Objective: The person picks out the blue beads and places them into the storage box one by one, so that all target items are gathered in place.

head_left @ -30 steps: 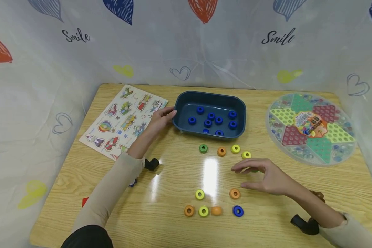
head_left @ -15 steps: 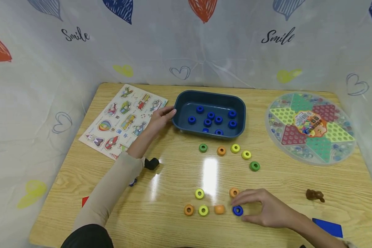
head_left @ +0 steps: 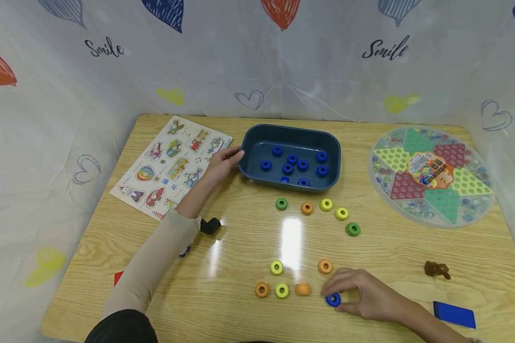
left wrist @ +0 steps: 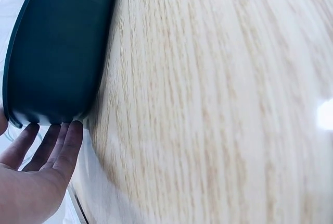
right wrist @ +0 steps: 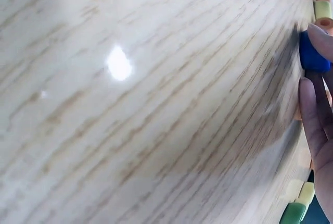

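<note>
At the left end of a dark blue-green plastic tray (head_left: 290, 186), my left hand (head_left: 224, 164) holds the rim, thumb at the top edge and fingertips against the outer wall (left wrist: 57, 52). Several blue ring beads (head_left: 302, 165) lie inside the tray. Near the table's front, my right hand (head_left: 366, 295) pinches another blue ring bead (head_left: 333, 299) between thumb and fingers; in the right wrist view this bead (right wrist: 314, 52) shows edge-on. Close by are an orange bead lying on its side (head_left: 302, 289) and an orange ring bead (head_left: 324, 266).
Yellow (head_left: 282, 290), orange (head_left: 306, 208) and green ring beads (head_left: 353, 229) lie in loose groups before the tray. A picture puzzle board (head_left: 167, 166) lies left, a round Chinese checkers board (head_left: 429, 176) right. A brown figurine (head_left: 436, 269) and blue block (head_left: 455, 314) are at the right front.
My right hand has come down toward the front of the table, taken hold of the blue ring bead and drawn it slightly nearer. My left hand has stayed at the tray.
</note>
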A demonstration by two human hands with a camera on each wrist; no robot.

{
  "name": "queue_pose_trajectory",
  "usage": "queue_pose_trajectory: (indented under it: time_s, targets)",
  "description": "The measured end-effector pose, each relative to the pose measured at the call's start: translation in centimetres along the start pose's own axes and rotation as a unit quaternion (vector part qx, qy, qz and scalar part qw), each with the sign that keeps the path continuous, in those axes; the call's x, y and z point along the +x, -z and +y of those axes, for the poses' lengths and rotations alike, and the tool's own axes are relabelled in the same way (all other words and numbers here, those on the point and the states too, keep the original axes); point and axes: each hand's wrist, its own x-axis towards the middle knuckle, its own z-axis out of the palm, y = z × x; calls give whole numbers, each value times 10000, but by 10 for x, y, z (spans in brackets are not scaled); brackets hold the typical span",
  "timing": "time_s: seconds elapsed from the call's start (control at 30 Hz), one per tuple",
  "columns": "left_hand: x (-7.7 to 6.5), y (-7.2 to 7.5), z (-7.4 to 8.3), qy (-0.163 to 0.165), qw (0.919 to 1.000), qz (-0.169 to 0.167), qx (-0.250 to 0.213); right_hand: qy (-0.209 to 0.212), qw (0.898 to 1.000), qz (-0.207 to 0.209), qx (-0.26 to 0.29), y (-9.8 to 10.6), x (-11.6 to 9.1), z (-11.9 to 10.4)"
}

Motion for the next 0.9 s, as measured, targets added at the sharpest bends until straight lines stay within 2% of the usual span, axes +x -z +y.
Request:
queue_pose_trajectory:
  time_s: [0.2, 0.33, 0.53, 0.67, 0.9]
  targets:
    - [-1, 0, 0, -56, 10000, 24, 15, -325, 9994, -13, 77, 4, -1, 3]
    - [-1, 0, 0, -56, 9998, -44, -171, -616, 9977, 45, 272, 13, 5, -4]
    - [-1, 1, -1, 65, 9993, -91, -356, -534, 9975, 97, 446, 33, 24, -4]
    - [-1, 2, -2, 37, 9994, -115, -332, -608, 9978, 265, 75, 53, 45, -4]
    - [-2, 2, -3, -2, 9995, -123, -297, -1131, 9889, 682, -682, 94, 91, -4]
